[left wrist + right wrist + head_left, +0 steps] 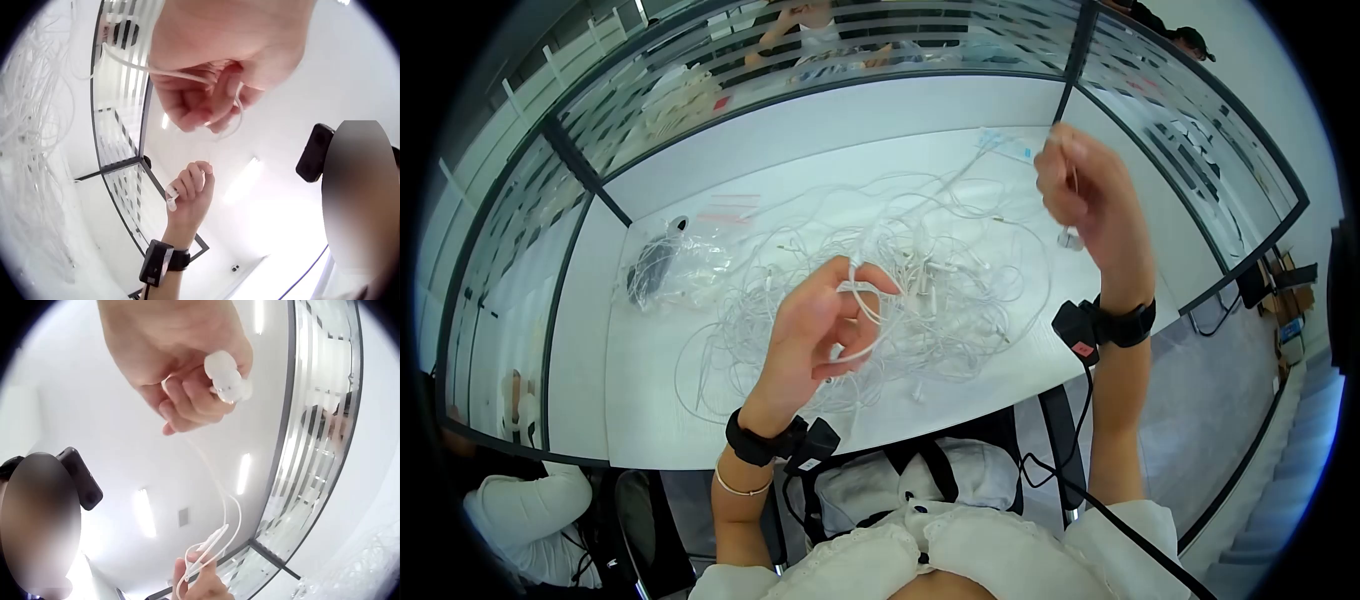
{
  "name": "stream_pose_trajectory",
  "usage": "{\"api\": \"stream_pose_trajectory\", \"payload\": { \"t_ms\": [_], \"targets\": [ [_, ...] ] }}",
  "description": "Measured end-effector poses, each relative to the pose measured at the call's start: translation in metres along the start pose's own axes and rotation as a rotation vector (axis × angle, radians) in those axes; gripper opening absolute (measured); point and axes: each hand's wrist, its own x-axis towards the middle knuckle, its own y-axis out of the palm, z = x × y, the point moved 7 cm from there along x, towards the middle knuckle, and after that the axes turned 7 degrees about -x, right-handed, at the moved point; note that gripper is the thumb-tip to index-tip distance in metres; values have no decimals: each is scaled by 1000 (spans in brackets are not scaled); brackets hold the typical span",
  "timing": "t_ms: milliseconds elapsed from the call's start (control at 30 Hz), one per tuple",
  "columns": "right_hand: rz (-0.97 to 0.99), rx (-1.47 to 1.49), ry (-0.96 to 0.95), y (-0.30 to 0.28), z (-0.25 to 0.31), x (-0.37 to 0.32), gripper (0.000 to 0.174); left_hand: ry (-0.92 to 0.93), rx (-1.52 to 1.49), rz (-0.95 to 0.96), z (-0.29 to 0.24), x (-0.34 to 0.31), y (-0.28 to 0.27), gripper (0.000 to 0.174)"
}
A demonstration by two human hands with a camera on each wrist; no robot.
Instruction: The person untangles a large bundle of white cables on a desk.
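Head view: left hand [825, 320] curls round one white cable [181, 74]; right hand [1092, 190], raised, pinches cable, two earbuds [226, 382] beside its palm. Beyond, one tangle [930, 300], strands uncountable, lies on one table [645, 390], right of one bag [705, 262].

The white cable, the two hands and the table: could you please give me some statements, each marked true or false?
1. The left hand holds a white cable. True.
2. A tangle of cables lies on the table. True.
3. The right hand rests on the table. False: it is raised, with white earbuds beside its fingers.
4. The two hands touch each other. False: they are apart.
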Motion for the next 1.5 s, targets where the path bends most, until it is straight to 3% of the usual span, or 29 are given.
{"api": "stream_pose_trajectory", "payload": {
  "t_ms": [100,133,233,300,400,500,533,633,700,767,800,967,1067,1167,1267,1400,1500],
  "targets": [
    [297,-115,85,9,-19,-17,31,153,272,-131,-11,-1,-8,29],
    [375,-134,130,15,-26,-22,30,222,287,-139,-17,-2,-10,16],
    [591,-216,275,37,-42,-33,25,316,341,-174,-20,-2,-14,16],
    [661,-331,332,43,-61,-33,21,279,280,-174,-21,-1,-18,18],
    [697,-366,206,53,-82,-24,20,257,313,-171,-19,1,-27,21],
    [572,-667,101,56,-74,-10,23,249,526,-182,-21,1,-27,25],
    [515,-630,56,55,-73,-4,32,248,610,-186,-23,1,-24,26],
    [313,-467,-283,65,-40,6,34,233,760,-115,-25,2,-16,26],
    [357,-396,-282,84,-26,8,28,192,773,-62,-24,3,-12,27],
    [466,-462,-236,99,-26,7,22,113,700,-80,-22,1,-17,29],
    [422,-405,-169,102,-25,7,14,100,652,-83,-21,1,-20,29],
    [406,-342,-200,98,-26,5,8,43,618,-26,-17,0,-20,31],
    [390,-325,-252,96,-27,4,8,32,455,-107,-12,2,-34,32],
    [356,-236,-244,90,-24,-1,10,125,262,-266,-17,3,-50,31],
    [367,-185,-300,83,-25,-7,10,117,67,-192,-19,1,-54,30],
    [208,-84,-343,70,-26,-9,11,238,-103,-285,-22,-2,-60,31],
    [285,-115,-401,78,-20,-14,11,272,-131,-205,-18,4,-60,28]
  ]
}}
